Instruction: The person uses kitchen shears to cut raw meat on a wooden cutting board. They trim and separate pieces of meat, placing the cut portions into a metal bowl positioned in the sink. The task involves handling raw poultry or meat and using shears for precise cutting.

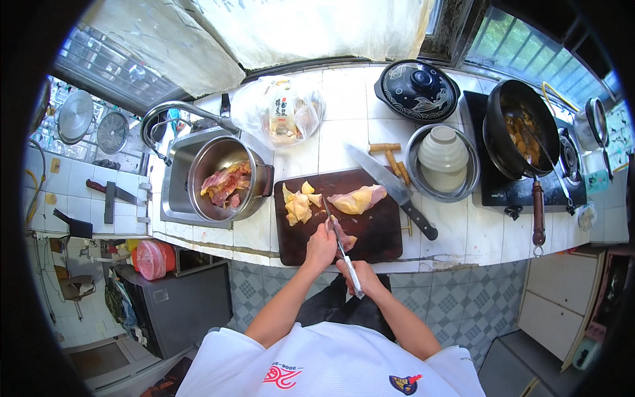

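Observation:
My right hand (366,276) grips the pale handle of a kitchen knife (353,276). Its narrow blade points away from me over a dark wooden cutting board (382,245). Left of the blade, my left hand (321,246) holds a piece of raw meat (347,241) against the board, its fingertips close to the blade and partly hidden. Yellowish cut pieces of poultry skin or fat (298,207) lie at the board's upper left. A larger raw poultry piece (358,200) rests at the upper right. Beside it, a broad black-handled knife (382,176) lies across the board's corner.
A steel pot (228,218) of raw meat stands at the sink (173,196). Behind the board sits a plastic bag (253,116). Rightward are a lidded black casserole (419,92), bowls (443,151) in a basin, and a wok (496,106) of food on the gas stove (501,193).

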`<action>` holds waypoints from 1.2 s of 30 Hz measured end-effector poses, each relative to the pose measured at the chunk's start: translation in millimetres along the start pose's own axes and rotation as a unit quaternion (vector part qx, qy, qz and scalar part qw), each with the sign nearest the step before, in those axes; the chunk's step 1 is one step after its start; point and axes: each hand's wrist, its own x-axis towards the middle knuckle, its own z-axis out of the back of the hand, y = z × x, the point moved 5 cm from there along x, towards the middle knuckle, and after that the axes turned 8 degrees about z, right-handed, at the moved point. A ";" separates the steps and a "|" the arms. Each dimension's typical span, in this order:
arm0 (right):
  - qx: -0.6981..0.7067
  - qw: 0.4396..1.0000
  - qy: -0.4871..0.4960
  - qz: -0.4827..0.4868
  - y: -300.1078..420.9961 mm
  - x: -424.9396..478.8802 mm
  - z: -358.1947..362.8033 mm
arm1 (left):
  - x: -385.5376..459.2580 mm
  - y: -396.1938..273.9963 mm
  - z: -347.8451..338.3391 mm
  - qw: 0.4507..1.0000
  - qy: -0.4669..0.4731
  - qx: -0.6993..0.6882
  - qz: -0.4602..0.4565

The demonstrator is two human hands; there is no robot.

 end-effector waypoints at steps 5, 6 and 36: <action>0.010 1.000 -0.003 0.008 -5.5 -7.5 -0.7 | -3.2 -20.2 12.8 0.998 0.019 0.066 -0.001; 0.013 1.000 -0.001 0.013 -8.0 -5.6 -1.0 | -2.3 -23.0 13.4 0.996 0.030 0.086 -0.009; -0.021 0.998 0.051 0.040 19.0 2.0 33.3 | -15.5 -37.9 19.4 0.984 0.159 -0.060 -0.060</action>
